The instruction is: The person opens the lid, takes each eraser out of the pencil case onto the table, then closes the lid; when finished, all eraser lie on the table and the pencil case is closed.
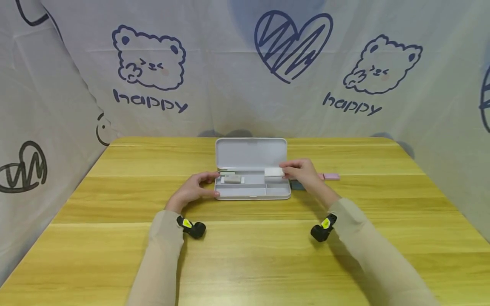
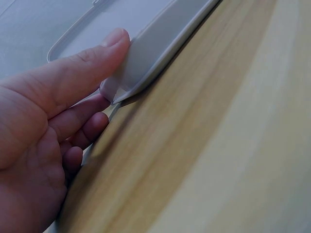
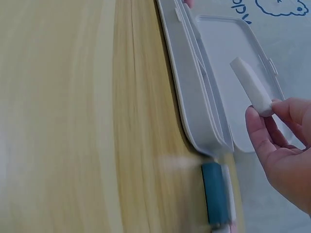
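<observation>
A pale pencil case (image 1: pixel 241 191) lies on the table with its lid (image 1: pixel 250 153) raised at the back. My left hand (image 1: pixel 193 187) grips the case's left end; in the left wrist view the thumb (image 2: pixel 92 60) presses its side and the fingers curl near the corner. Between thumb and fingertips, my right hand (image 1: pixel 306 172) pinches one end of a white eraser (image 3: pixel 252 87), held above the right part of the back compartment. At the left of that compartment sits a small pale block (image 1: pixel 232 179) with white and green pieces around it.
Just right of the case are a teal block (image 3: pixel 215 194) and a pink piece (image 1: pixel 331 176), partly behind my right hand and forearm in the head view. A printed cloth (image 1: pixel 229 85) hangs behind the wooden table (image 1: pixel 245 255).
</observation>
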